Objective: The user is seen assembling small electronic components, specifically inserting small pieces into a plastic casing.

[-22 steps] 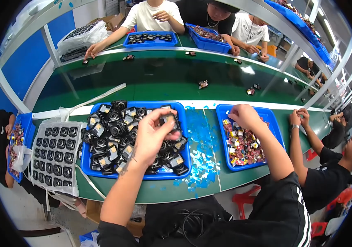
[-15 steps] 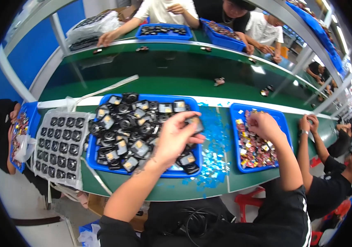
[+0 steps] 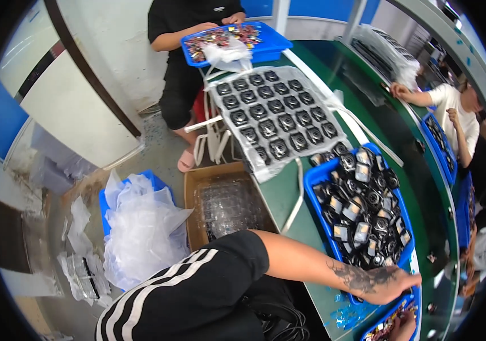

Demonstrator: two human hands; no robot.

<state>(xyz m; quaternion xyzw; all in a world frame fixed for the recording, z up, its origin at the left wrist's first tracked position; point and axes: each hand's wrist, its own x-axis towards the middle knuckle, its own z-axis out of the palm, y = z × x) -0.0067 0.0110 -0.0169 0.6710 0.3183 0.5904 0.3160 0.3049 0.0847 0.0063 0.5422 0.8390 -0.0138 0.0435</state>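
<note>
My left hand reaches across the right end of a blue tray heaped with small black cameras. Its fingers are closed on a black camera, mostly hidden behind the hand. Close by, at the lower right, my right hand is over a second blue tray of small reddish and gold parts. Those fingers are bent together in a pinch; what they hold, if anything, is too small to make out.
A white moulded tray holds rows of black cameras. Beyond it, a person handles parts in another blue tray. On the floor are a cardboard box and a bin of white plastic sheets. More people sit across the green belt.
The view has swung left, bringing the floor and the box into sight. My left hand has moved from above the camera tray towards the parts tray, near my right hand.
</note>
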